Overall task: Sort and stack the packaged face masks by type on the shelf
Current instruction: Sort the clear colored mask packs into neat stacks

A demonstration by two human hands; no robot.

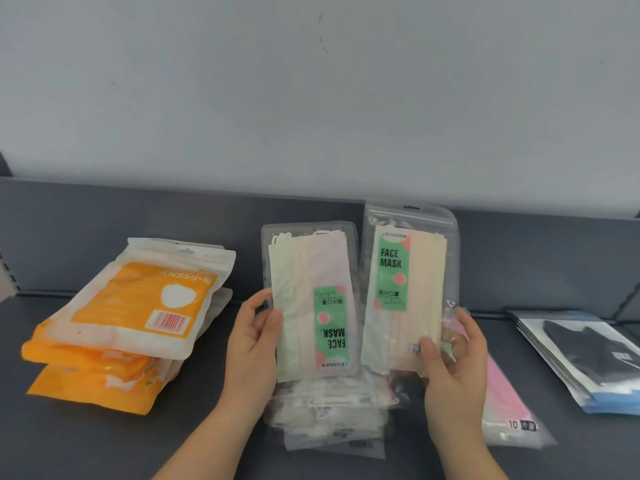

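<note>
**Clear mask packs held over the middle pile**

Orange packs point(121, 320) sit stacked far left. Left hand point(254, 336) pinches an upside-down pack point(311, 303); right hand point(450, 362) pinches an upright pack point(405, 289). Both stand lengthwise above the clear pile point(332, 414), directly below.

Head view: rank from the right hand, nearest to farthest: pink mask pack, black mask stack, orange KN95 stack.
From the right hand:
1. Pink mask pack, lying on the shelf just under and right of the hand.
2. Black mask stack, at the far right edge.
3. Orange KN95 stack, far left, beyond the left hand.
</note>
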